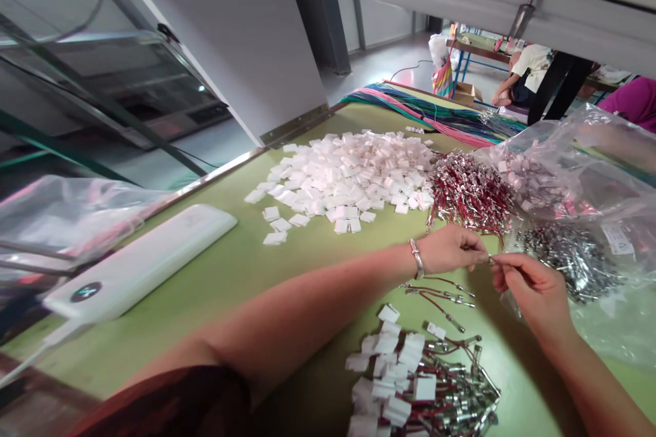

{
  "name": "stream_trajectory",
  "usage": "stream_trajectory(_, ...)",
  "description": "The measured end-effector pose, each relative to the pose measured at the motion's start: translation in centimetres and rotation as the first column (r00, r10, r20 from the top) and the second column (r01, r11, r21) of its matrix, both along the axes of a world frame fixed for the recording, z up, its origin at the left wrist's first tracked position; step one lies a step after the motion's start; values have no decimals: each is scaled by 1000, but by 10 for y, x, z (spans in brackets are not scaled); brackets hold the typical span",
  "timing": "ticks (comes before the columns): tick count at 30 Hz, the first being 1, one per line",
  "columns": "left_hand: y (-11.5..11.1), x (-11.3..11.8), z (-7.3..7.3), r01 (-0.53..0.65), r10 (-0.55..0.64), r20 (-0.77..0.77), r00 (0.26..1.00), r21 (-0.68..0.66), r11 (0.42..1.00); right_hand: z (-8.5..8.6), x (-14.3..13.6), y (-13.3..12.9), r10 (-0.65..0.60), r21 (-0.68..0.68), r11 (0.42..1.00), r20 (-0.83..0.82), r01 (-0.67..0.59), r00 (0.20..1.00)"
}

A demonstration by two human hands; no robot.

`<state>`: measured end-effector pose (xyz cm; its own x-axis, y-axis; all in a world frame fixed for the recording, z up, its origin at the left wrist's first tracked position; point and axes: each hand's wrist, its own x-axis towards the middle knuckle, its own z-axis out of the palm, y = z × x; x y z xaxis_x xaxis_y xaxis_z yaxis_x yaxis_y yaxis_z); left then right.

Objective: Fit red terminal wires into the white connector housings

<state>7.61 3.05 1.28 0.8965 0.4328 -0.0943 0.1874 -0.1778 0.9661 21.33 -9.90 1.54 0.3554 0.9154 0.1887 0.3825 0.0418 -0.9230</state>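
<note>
My left hand (454, 250), with a silver bracelet on its wrist, is closed in a pinch. My right hand (536, 287) meets it fingertip to fingertip, also pinching. Something tiny sits between the fingertips, too small to make out. Just behind them lies a heap of short red wires with metal ends (469, 191). Several loose red wires (435, 295) rest on the green table below my left wrist. Nearer to me is a pile of red wires with metal ends (451, 389), with white tags (397, 369) at their left side.
A large pile of small white pieces (348, 171) covers the table's far middle. Clear plastic bags (579, 150) with metal parts (568, 256) lie right. A long white device (143, 263) with a cable stands left. Bundled coloured wires (410, 106) line the back; another person (530, 72) sits beyond.
</note>
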Motion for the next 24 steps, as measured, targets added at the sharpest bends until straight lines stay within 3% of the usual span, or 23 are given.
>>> stream_trajectory(8,0,-1,1,9,-10,9,1000,18,1000,-2,2,-1,-115,-20,993,-91,113,989)
stream_trajectory(13,0,-1,2,-1,1,-8,1000,34,999,-6,1,2,-31,-62,998,-175,21,984)
stream_trajectory(16,-3,-2,1,-45,46,2,999,144,989,-7,0,1,-15,-81,997,-180,0,983)
stream_trajectory(18,-7,-3,1,-74,63,44,997,310,948,-6,-1,0,-16,-103,995,-194,-4,981)
stream_trajectory(21,-12,-5,2,-32,-8,64,998,589,808,-2,-5,0,-3,-126,992,-249,-30,968)
stream_trajectory(23,-11,-6,5,14,-41,22,999,696,718,0,-7,1,1,-132,990,-276,-39,961)
stream_trajectory(24,-8,-7,7,40,-54,-3,999,712,701,0,-7,1,-1,-141,989,-274,-39,962)
